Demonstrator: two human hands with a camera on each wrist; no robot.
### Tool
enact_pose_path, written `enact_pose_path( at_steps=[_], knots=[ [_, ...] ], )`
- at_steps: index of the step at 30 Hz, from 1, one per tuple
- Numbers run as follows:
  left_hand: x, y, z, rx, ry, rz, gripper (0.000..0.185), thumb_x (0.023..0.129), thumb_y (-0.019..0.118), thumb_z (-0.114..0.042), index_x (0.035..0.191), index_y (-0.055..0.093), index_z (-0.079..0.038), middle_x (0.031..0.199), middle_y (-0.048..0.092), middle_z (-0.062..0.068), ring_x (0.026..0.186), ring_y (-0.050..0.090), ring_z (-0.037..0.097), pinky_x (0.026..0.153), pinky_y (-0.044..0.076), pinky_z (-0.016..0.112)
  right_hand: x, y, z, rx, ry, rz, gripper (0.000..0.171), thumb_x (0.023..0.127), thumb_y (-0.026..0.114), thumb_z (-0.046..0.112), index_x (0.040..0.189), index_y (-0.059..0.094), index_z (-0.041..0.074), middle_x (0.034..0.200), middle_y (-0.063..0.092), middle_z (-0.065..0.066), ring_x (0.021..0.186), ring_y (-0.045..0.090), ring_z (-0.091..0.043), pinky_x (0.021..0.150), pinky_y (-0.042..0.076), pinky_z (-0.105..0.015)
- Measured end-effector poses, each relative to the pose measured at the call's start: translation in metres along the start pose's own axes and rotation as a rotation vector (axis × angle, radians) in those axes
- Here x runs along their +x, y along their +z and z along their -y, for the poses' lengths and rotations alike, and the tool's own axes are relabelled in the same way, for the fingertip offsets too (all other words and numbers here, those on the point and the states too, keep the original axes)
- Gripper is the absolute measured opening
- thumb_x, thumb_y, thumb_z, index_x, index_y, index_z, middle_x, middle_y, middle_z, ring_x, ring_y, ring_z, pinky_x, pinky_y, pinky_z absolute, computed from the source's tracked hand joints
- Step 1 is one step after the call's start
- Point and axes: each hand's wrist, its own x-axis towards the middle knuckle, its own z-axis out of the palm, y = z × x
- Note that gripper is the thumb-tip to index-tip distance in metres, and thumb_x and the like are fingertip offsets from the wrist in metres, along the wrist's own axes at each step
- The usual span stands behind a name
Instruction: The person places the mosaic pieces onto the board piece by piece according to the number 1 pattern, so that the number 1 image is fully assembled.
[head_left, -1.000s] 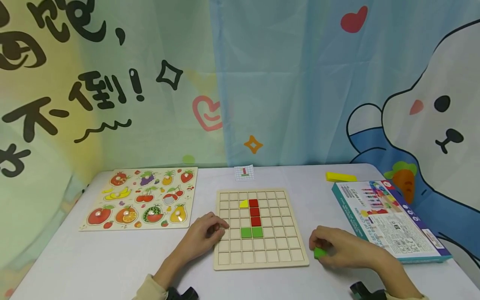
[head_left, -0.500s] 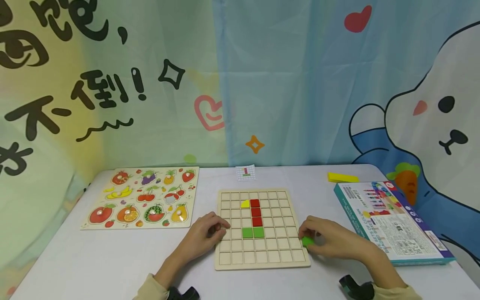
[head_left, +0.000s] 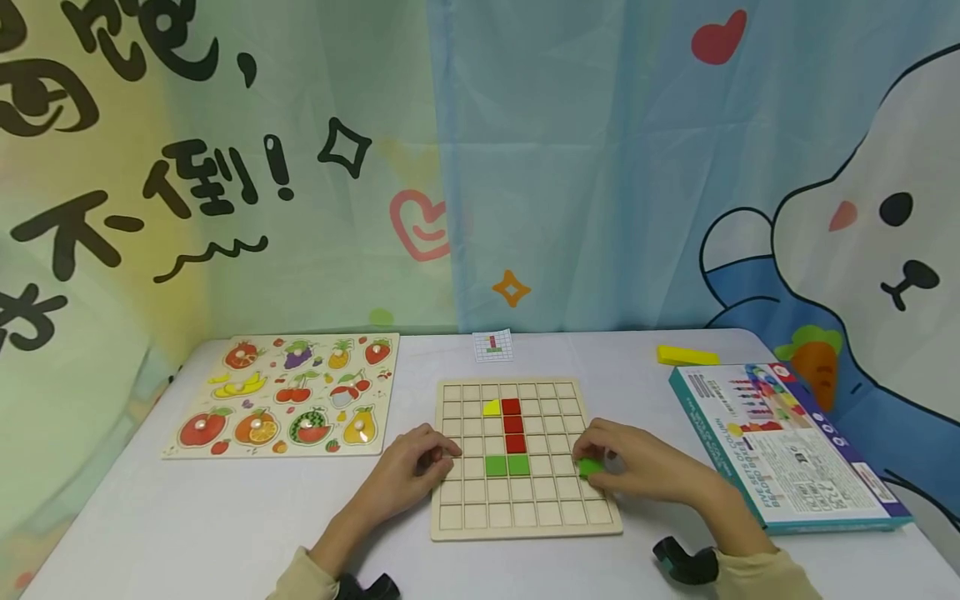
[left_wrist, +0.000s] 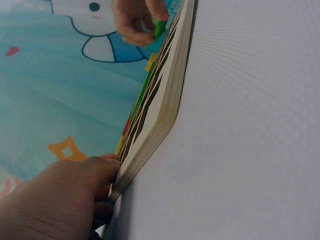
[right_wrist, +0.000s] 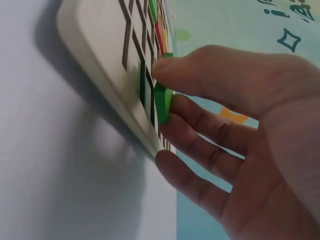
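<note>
A pale wooden grid board lies on the white tabletop. Set in its cells are several red squares in a column, a yellow piece with a slanted or curved side, and two green squares. My left hand pinches the board's left edge, thumb on it and fingers curled, as the left wrist view shows. Between the thumb and fingers of my right hand is a green block, held tilted over the board's right side. Whether the block touches the board, I cannot tell.
A fruit puzzle board lies at the left. Behind the grid board is a small printed card. On the right lie a boxed set and a yellow bar. A printed curtain hangs behind the table.
My right hand has carried the green block leftward, from the tabletop beside the grid board to above its right columns. The left hand stays at the board's left edge.
</note>
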Motion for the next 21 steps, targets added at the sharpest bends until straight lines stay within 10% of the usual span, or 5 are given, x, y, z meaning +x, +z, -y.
enact_pose_path(
  at_steps=[21],
  knots=[
    [0.000,-0.001,0.000,-0.016,0.002,-0.003,0.015,0.082,0.062,-0.020,0.094,0.062,-0.028,0.076,0.048,-0.015,0.069,0.044,0.002,0.061,0.038,0.016,0.036,0.014,0.018,0.016,-0.096,-0.010,0.016,0.079,0.065,0.026,0.094,0.059,0.024,0.093,0.054,0.013,0.082,0.050,-0.006,0.074,0.044,-0.022]
  ],
)
